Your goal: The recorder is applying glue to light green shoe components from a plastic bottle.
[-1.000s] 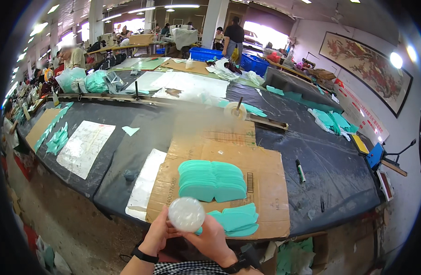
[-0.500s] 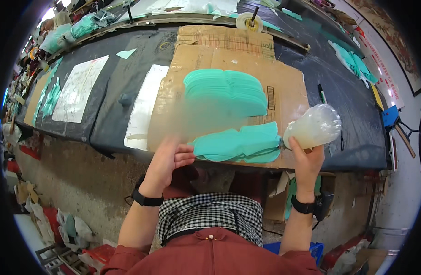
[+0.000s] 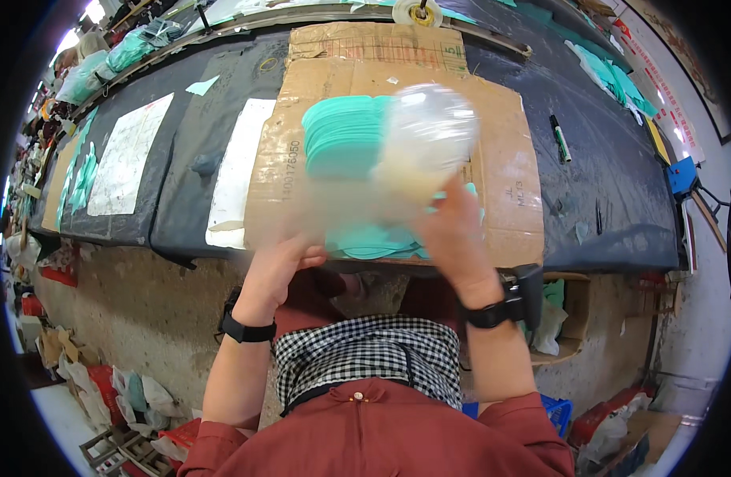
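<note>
clear plastic bag (image 3: 419, 147) in closed right-hand grip (image 3: 453, 230), left hand (image 3: 279, 266) loosely curled beside it

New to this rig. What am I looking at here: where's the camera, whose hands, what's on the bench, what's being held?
There is no machine: a person works with bare hands. The single picture comes from a wide fisheye camera worn on the head, looking down, so straight edges curve near the rim and the forearms enter from below.

The right hand holds up a clear plastic bag, blurred by motion, with something pale inside. The left hand is at the near edge of a flattened cardboard sheet; whether it grips anything is unclear.

The cardboard lies on a long dark workbench. On it sit stacks of teal cut-out pieces. White sheets and a marker pen lie on the bench beside it.
</note>
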`<state>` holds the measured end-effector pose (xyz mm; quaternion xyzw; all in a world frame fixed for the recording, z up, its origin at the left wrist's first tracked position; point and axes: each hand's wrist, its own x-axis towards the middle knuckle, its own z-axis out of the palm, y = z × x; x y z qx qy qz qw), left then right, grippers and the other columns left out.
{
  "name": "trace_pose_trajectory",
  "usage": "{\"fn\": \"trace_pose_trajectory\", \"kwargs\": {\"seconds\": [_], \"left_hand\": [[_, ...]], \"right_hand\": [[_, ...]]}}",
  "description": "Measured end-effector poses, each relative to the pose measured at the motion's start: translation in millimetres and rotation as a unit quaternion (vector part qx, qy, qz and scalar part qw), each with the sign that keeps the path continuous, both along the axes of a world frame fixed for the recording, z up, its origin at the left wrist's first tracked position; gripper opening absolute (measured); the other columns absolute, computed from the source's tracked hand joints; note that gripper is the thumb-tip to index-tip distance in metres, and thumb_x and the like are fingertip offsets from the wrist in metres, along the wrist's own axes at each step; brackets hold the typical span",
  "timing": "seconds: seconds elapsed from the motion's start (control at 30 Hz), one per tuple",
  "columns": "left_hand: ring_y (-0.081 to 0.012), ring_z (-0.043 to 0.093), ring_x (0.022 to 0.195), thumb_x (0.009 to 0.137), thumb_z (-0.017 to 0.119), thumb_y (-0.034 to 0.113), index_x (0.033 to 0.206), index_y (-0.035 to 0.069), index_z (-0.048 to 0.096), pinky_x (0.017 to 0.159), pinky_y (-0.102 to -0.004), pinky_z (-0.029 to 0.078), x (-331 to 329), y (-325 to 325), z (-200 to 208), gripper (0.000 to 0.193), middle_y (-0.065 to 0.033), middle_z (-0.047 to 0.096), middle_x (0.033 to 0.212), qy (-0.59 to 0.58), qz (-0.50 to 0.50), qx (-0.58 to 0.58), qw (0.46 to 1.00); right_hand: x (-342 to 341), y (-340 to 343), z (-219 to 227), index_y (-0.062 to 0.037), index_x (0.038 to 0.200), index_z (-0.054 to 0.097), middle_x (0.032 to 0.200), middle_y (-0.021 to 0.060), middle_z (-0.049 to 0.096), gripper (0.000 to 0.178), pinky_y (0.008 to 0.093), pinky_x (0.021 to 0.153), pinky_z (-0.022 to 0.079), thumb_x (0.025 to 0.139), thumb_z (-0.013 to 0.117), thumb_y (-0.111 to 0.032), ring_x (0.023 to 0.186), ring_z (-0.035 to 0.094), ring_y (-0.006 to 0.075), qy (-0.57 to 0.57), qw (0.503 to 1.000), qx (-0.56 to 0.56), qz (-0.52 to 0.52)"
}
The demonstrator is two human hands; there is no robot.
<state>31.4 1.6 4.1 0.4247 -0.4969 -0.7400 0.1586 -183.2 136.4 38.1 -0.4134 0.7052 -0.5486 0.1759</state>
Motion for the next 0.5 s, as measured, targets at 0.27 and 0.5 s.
{"fn": "trace_pose_trajectory", "kwargs": {"seconds": [0.27, 0.5], "left_hand": [[-0.0090, 0.064, 0.080, 0.104, 0.068, 0.027, 0.129, 0.000, 0.063, 0.072, -0.0241, 0.053, -14.4, -8.3, 7.2, 0.037, -0.0024, 0.068, 0.095, -0.010, -0.077, -0.087, 0.993], [-0.0107, 0.068, 0.074, 0.100, 0.073, 0.017, 0.120, -0.004, 0.067, 0.068, -0.0254, 0.057, -11.0, -1.5, 3.8, 0.029, -0.0053, 0.072, 0.093, -0.013, -0.063, -0.115, 0.991]], "right_hand": [[-55.7, 73.7, 17.7, 0.0002, 0.124, 0.069, 0.110, 0.0152, 0.078, 0.042, 0.0410, 0.089, 0.058, 0.088, 0.084, -0.014, 0.097, 0.076, 0.0297, 0.019, 0.978, -0.022, -0.208], [37.1, 51.0, -8.9, -0.0047, 0.140, 0.063, 0.130, 0.0184, 0.070, 0.066, 0.0437, 0.099, 0.055, 0.079, 0.088, -0.010, 0.116, 0.069, 0.0378, 0.048, 0.993, -0.084, 0.063]]}}
